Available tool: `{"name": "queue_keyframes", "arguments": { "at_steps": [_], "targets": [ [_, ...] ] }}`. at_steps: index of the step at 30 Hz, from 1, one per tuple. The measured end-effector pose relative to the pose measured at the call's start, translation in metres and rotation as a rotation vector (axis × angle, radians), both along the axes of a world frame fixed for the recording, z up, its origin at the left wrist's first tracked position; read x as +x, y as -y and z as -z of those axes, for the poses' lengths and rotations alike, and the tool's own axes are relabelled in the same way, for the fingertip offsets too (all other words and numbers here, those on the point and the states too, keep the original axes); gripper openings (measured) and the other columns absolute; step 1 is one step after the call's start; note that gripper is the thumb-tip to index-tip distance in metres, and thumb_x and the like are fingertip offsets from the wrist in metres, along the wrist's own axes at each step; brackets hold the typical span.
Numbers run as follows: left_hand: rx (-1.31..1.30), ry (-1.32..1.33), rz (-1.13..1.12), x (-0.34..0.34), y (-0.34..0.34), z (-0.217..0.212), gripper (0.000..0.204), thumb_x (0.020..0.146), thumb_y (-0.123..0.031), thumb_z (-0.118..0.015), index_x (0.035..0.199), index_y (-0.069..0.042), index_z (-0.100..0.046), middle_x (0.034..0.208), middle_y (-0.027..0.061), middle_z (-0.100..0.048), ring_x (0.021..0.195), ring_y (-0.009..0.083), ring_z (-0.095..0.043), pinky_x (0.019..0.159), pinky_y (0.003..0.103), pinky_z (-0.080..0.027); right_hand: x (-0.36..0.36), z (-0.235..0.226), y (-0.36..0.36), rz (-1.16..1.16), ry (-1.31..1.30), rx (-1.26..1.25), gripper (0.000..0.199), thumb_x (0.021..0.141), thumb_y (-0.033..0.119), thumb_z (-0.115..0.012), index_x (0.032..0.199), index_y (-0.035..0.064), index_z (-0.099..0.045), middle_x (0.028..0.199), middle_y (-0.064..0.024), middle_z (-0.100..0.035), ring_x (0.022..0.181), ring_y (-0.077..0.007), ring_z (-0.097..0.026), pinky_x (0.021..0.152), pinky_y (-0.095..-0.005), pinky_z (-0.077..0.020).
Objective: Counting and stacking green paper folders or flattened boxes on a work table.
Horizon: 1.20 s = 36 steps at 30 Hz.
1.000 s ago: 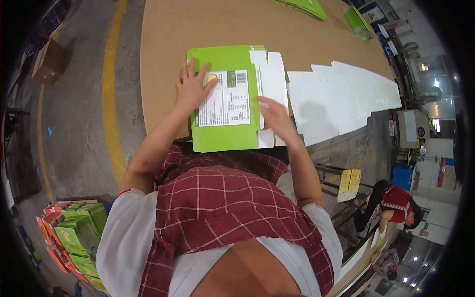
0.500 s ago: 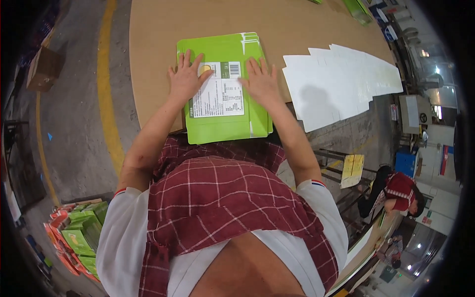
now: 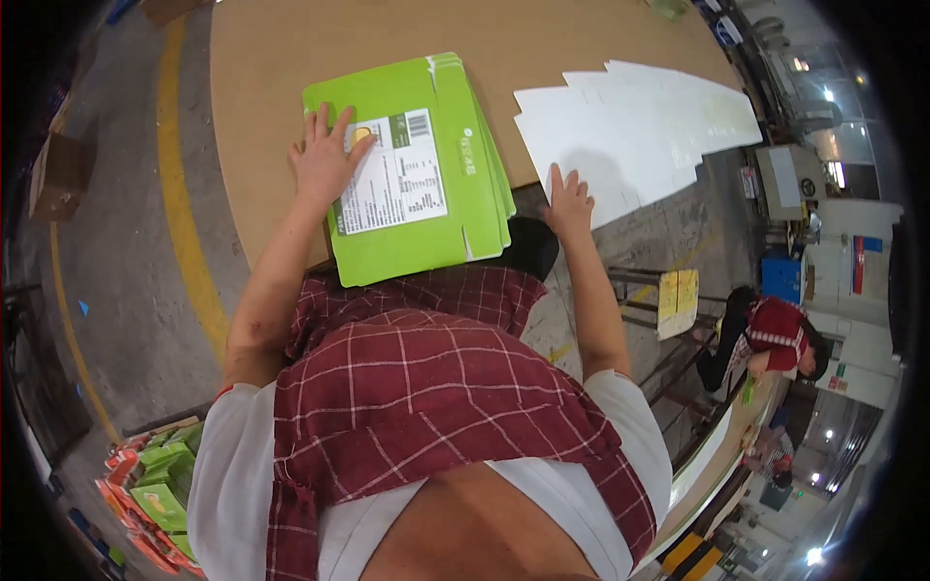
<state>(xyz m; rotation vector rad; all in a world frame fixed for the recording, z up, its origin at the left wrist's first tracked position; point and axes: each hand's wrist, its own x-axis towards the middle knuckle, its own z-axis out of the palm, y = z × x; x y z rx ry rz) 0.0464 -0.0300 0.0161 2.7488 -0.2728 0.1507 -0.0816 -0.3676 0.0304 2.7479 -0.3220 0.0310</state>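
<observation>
A stack of flat green printed cartons (image 3: 387, 254), with a white label panel on top, lies in front of me at the table's near edge. My left hand (image 3: 327, 165) rests on its left part, fingers spread and flat. A fanned row of white cardboard sheets (image 3: 639, 136) lies to the right of the stack. My right hand (image 3: 570, 205) is at the near left edge of these sheets, fingers stretched out over the edge. Whether its thumb is under a sheet is hard to see.
The brown table (image 3: 387, 29) spreads ahead. Green and orange cartons (image 3: 160, 489) are piled at the lower left. A cardboard box (image 3: 60, 174) stands on the floor at left. A yellow-topped stool (image 3: 678, 302) and a seated person (image 3: 780, 334) are at right.
My right hand has left the green stack and moved right to the white sheets. The stack's upper cartons are now fanned on their right side. My left hand stays on the stack.
</observation>
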Motion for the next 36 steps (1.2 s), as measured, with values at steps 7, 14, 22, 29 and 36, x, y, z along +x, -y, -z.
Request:
{"name": "queue_keyframes", "arguments": {
  "at_steps": [7, 14, 22, 29, 36],
  "targets": [
    [0.072, 0.130, 0.111, -0.004, -0.002, 0.000, 0.047, 0.082, -0.043, -0.048, 0.117, -0.012, -0.049, 0.129, 0.0076, -0.038, 0.125, 0.0255, -0.027, 0.093, 0.057, -0.024, 0.002, -0.101, -0.023, -0.115, 0.071, 1.157, 0.055, 0.077, 0.011, -0.049, 0.130, 0.0096, -0.031, 0.116, -0.0137, -0.049, 0.093, -0.0272, -0.054, 0.076, -0.0322, -0.0453],
    [-0.131, 0.017, 0.132, 0.002, -0.006, 0.004, 0.049, 0.084, -0.043, -0.045, 0.121, -0.011, -0.044, 0.128, 0.0099, -0.039, 0.125, 0.0256, -0.026, 0.096, 0.050, -0.024, 0.001, -0.121, -0.088, 0.043, 0.459, 1.971, 0.053, 0.073, 0.008, -0.053, 0.123, -0.0033, -0.040, 0.117, -0.0129, -0.047, 0.103, -0.0187, -0.048, 0.086, -0.0279, -0.0399],
    [-0.169, -0.149, 0.036, -0.002, -0.012, -0.024, 0.067, 0.081, -0.057, -0.039, 0.132, -0.015, -0.028, 0.139, 0.0131, -0.018, 0.129, 0.0314, -0.015, 0.097, 0.057, -0.017, 0.011, -0.029, -0.126, -0.376, 0.120, 1.494, 0.039, 0.084, 0.014, -0.050, 0.119, -0.0013, -0.044, 0.104, -0.0119, -0.057, 0.086, -0.0152, -0.056, 0.075, -0.0247, -0.0455],
    [0.103, -0.029, 0.031, -0.003, -0.005, -0.009, 0.072, 0.076, -0.063, -0.040, 0.130, -0.016, -0.033, 0.138, 0.0116, -0.023, 0.128, 0.0315, -0.016, 0.092, 0.063, -0.018, 0.067, -0.023, -0.042, -0.329, 0.136, 1.499, 0.049, 0.092, 0.036, -0.033, 0.124, 0.0003, -0.039, 0.120, -0.0144, -0.047, 0.112, -0.0208, -0.042, 0.094, -0.0295, -0.0322],
    [0.129, -0.038, 0.021, -0.003, -0.003, -0.011, 0.072, 0.076, -0.063, -0.040, 0.130, -0.016, -0.033, 0.138, 0.0118, -0.024, 0.128, 0.0314, -0.017, 0.092, 0.063, -0.020, 0.107, -0.036, -0.118, -0.478, 0.029, 0.970, 0.060, 0.089, 0.044, -0.031, 0.131, 0.0013, -0.026, 0.135, -0.0120, -0.029, 0.126, -0.0234, -0.024, 0.103, -0.0392, -0.0172]
  ]
}}
